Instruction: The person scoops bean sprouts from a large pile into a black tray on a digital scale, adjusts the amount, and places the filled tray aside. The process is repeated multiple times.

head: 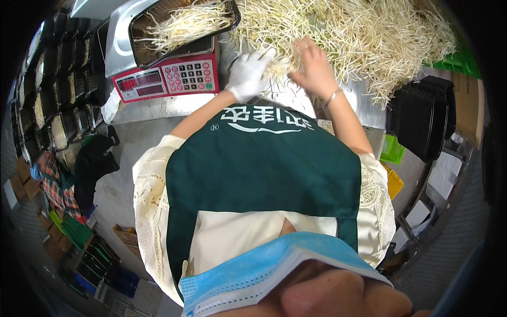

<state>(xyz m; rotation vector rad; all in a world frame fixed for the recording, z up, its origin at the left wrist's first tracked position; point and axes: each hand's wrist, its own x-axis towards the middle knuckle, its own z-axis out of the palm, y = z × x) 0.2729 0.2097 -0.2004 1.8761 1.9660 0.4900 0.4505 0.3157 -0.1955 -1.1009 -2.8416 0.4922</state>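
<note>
A wide heap of bean sprouts (356,39) covers the metal table (241,102) in front of me. My left hand (249,73), in a white glove, touches the near left edge of the heap; its fingertips are partly hidden. My bare right hand (317,73) lies on the sprouts with fingers apart and a bracelet at the wrist. Between both hands is a small loose clump of sprouts (279,66). Left of the gloved hand stands a red digital scale (164,82) with a lit display. A black plastic tray (142,55) holding sprouts rests tilted on its pan.
Stacked black trays (420,115) stand at the table's right corner, near a green crate (455,65). Several filled black trays (49,97) are racked at the left. A person in a checked sleeve (59,184) is beyond them. A wooden pallet (127,237) lies on the floor.
</note>
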